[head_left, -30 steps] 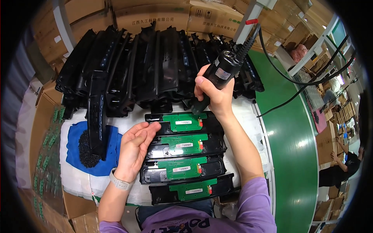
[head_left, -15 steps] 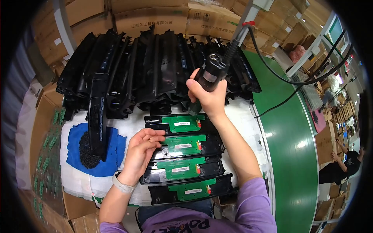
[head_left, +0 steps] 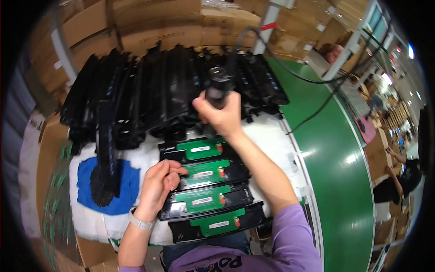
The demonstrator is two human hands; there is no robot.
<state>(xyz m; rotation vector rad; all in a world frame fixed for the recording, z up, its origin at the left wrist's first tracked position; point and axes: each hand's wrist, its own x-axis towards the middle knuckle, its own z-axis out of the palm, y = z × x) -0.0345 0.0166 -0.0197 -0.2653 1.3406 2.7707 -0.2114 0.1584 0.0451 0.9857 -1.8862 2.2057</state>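
Observation:
My right hand (head_left: 225, 117) is wrapped round a black corded electric screwdriver (head_left: 218, 88). The screwdriver's lower end points down at the far edge of the farthest green circuit board (head_left: 208, 154); whether it touches is blurred. Several such boards, each with a white label, lie on black plastic panels (head_left: 238, 170) in a column before me. My left hand (head_left: 156, 187) hovers by the left end of the second board, fingers curled together. Anything pinched in them is too small to make out. Left of it, a heap of small dark screws (head_left: 100, 192) rests on a blue cloth (head_left: 130, 179).
Behind the panels stands a dense row of black plastic housings (head_left: 172, 86), one leaning forward over the screws. A green surface (head_left: 324, 158) runs along the right. Cardboard boxes (head_left: 158, 27) line the back. The screwdriver's cable (head_left: 301, 76) loops rightward. Another person (head_left: 401, 181) is far right.
The whole view has shifted, with the scene sliding left and slightly down. The screwdriver is still gripped near the farthest board. My left hand's fingers have curled in a little more.

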